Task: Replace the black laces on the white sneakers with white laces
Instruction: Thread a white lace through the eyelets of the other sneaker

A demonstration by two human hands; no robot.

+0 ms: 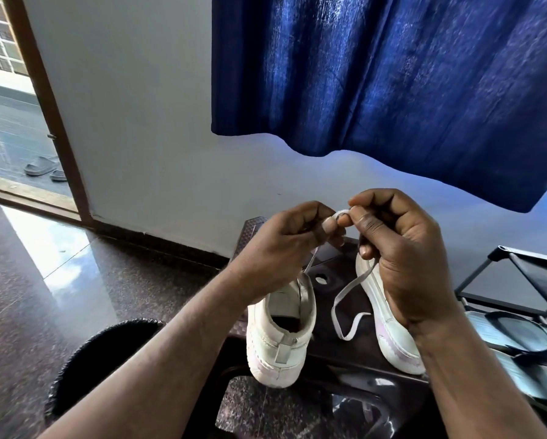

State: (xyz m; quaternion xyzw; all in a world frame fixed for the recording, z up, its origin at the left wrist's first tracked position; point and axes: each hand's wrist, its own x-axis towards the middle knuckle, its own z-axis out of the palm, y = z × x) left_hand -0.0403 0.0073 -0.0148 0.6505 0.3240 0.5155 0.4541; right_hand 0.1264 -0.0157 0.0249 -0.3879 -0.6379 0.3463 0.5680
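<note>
**A:** Above the stool [329, 369], left hand [281, 245] and right hand [402, 248] each pinch the white lace [353, 285], fingers curled tight.

**B:** Sneakers?

**A:** Left sneaker [281, 337], right sneaker [392, 324], side by side at the stool's middle, lace slack looping between them. No black lace showing.

**B:** Threading stage, I'd judge. Next, its tip needs guiding into an eyelet.

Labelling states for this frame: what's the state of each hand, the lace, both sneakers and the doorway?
left hand: pinching the white lace
right hand: pinching the white lace
white lace: short loop held between both hands, rest hanging slack
left sneaker: upright on the stool, heel toward camera
right sneaker: on the stool, partly hidden
doorway: open
</note>
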